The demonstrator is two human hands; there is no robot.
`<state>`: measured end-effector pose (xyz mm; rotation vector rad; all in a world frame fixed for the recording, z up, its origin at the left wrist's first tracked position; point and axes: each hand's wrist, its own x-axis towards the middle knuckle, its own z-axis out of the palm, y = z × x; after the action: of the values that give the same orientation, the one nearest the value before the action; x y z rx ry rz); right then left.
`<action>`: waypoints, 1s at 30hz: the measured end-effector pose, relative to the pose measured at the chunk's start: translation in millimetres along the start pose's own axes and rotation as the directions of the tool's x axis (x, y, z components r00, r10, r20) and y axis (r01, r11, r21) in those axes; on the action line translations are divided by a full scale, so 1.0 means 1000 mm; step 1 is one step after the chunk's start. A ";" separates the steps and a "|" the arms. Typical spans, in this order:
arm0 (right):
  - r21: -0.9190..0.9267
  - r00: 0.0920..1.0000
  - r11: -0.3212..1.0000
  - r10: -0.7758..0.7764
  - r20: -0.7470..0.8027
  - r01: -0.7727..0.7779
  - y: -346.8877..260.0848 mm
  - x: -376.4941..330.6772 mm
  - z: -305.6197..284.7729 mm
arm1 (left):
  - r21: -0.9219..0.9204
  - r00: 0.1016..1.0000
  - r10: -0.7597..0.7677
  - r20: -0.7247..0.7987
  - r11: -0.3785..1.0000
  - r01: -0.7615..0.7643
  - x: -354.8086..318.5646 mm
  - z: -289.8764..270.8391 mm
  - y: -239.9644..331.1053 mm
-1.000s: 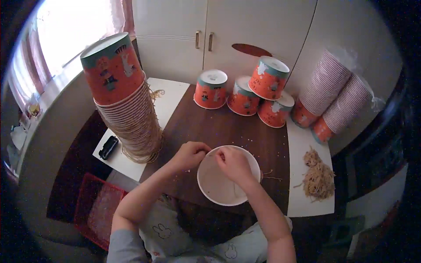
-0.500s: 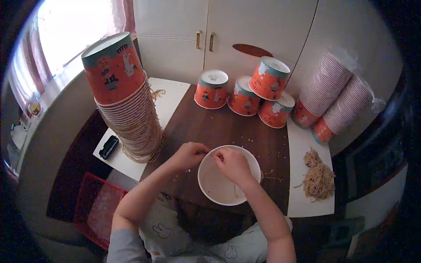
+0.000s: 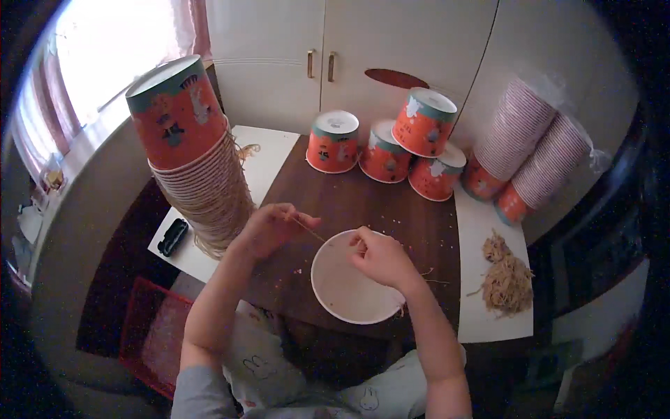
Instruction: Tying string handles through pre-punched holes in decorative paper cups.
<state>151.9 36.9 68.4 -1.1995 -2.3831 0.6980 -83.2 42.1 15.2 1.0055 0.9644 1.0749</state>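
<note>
A paper bucket [image 3: 349, 283] stands mouth up on the brown table in front of me, its white inside showing. My left hand [image 3: 279, 225] is off its far left rim, the fingers closed on a thin tan string [image 3: 307, 229]. That string runs tight and slanting down to the rim. Over the far side of the opening, my right hand [image 3: 380, 257] has its thumb and fingers pinched together; what lies between them is hidden. Loose string ends [image 3: 433, 279] stick out beyond the right side of the bucket.
At left rises a tall stack of orange paper buckets [image 3: 178, 126], string hanging round it, with a black case [image 3: 172, 237] nearby. Upturned buckets [image 3: 333, 143] stand at the back. Bagged bucket stacks [image 3: 520, 129] and a string heap [image 3: 508, 286] are at right.
My left hand has moved left and up from the rim, and a tight string now shows between it and the bucket. My right hand has shifted slightly right.
</note>
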 end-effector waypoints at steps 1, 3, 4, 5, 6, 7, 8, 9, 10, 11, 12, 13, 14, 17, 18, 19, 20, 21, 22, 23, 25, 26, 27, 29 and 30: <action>-0.001 1.000 1.000 0.004 -0.002 -0.004 0.003 0.000 -0.003 | -0.218 0.985 0.130 0.110 0.970 -0.104 -0.006 0.008 0.009; 0.101 0.997 0.993 0.055 0.056 -0.061 0.009 0.000 -0.007 | -0.436 0.942 0.277 0.190 0.884 -0.172 -0.007 0.016 0.017; 0.102 0.997 0.993 0.051 0.057 -0.056 0.007 0.001 -0.007 | -0.541 0.922 0.295 0.252 0.833 -0.118 -0.008 0.016 0.020; 0.160 0.999 0.987 0.012 0.049 -0.020 0.006 0.001 -0.007 | -0.634 0.895 0.320 0.311 0.771 -0.055 -0.010 0.016 0.022; 0.218 0.999 0.976 -0.026 0.039 0.017 0.005 0.002 -0.008 | -0.633 0.895 0.322 0.307 0.772 -0.060 -0.011 0.017 0.023; 0.218 0.999 0.976 -0.028 0.040 0.018 0.002 0.002 -0.008 | -0.464 0.954 0.201 0.224 0.882 -0.076 -0.011 0.018 0.024; 0.299 0.998 0.954 -0.046 0.030 0.035 -0.003 0.002 -0.008 | -0.277 0.989 0.094 0.112 0.959 -0.060 -0.012 0.020 0.025; 0.378 0.998 0.924 -0.064 0.019 0.052 -0.006 0.002 -0.007 | -0.277 0.989 0.095 0.109 0.959 -0.062 -0.013 0.026 0.026; 0.373 0.998 0.926 -0.062 0.017 0.051 -0.005 0.002 -0.007 | -0.042 0.986 0.127 0.106 0.992 -0.123 -0.013 0.038 0.028; 0.370 0.991 0.919 -0.124 -0.058 0.137 -0.003 0.002 -0.005 | 0.196 0.981 0.158 0.110 0.964 -0.178 -0.013 0.047 0.028; 0.360 0.974 0.906 -0.186 -0.132 0.222 -0.002 0.002 -0.004 | 0.202 0.975 0.124 0.183 0.966 -0.160 -0.011 0.050 0.025; 0.362 0.973 0.904 -0.192 -0.131 0.227 -0.004 0.003 -0.004 | 0.205 0.976 0.126 0.177 0.965 -0.162 -0.011 0.048 0.020; 0.367 0.976 0.905 -0.180 -0.124 0.214 -0.006 0.004 -0.004 | 0.323 0.962 0.142 0.234 0.922 -0.215 -0.008 0.045 0.013; 0.349 0.964 0.901 -0.214 -0.158 0.257 -0.003 0.006 -0.003 | 0.498 0.952 0.130 0.276 0.828 -0.257 -0.012 0.052 0.016; 0.326 0.945 0.892 -0.261 -0.196 0.314 -0.001 0.006 -0.003 | 0.524 0.969 0.047 0.244 0.834 -0.172 -0.012 0.056 0.021; 0.325 0.945 0.892 -0.262 -0.196 0.315 0.000 0.006 -0.001 | 0.549 0.978 -0.035 0.205 0.831 -0.085 -0.013 0.057 0.024; 0.170 0.936 0.936 -0.269 -0.226 0.310 0.001 0.005 0.000 | 0.549 0.978 -0.034 0.205 0.831 -0.086 -0.013 0.056 0.024; 0.010 0.926 0.956 -0.280 -0.255 0.292 0.001 0.005 0.003 | 0.475 0.975 -0.044 0.217 0.878 -0.066 -0.012 0.055 0.023; 0.011 0.925 0.955 -0.282 -0.255 0.295 0.002 0.005 0.006 | 0.398 0.973 -0.052 0.227 0.916 -0.044 -0.012 0.053 0.022; -0.062 0.917 0.954 -0.300 -0.264 0.294 0.002 0.006 0.010 | 0.400 0.973 -0.051 0.224 0.916 -0.044 -0.012 0.051 0.020; -0.137 0.909 0.948 -0.316 -0.273 0.289 0.003 0.006 0.015 | 0.225 0.950 0.058 0.308 0.965 -0.132 -0.010 0.049 0.014; -0.184 0.925 0.951 -0.289 -0.246 0.248 0.003 0.006 0.016 | 0.224 0.949 0.059 0.310 0.966 -0.133 -0.009 0.050 0.014; -0.232 0.940 0.950 -0.260 -0.221 0.208 0.004 0.005 0.017 | 0.214 0.945 0.080 0.317 0.965 -0.154 -0.009 0.052 0.014; -0.240 0.929 0.950 -0.263 -0.260 0.202 -0.001 0.005 0.017 | 0.205 0.943 0.106 0.316 0.962 -0.177 -0.011 0.049 0.014; -0.248 0.917 0.950 -0.263 -0.300 0.191 -0.004 0.005 0.017 | 0.221 0.968 0.090 0.233 0.965 -0.142 -0.009 0.047 0.011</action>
<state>137.4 34.4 58.3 -0.9997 -2.2972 0.1511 -43.2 27.3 38.9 1.3627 0.8713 0.9342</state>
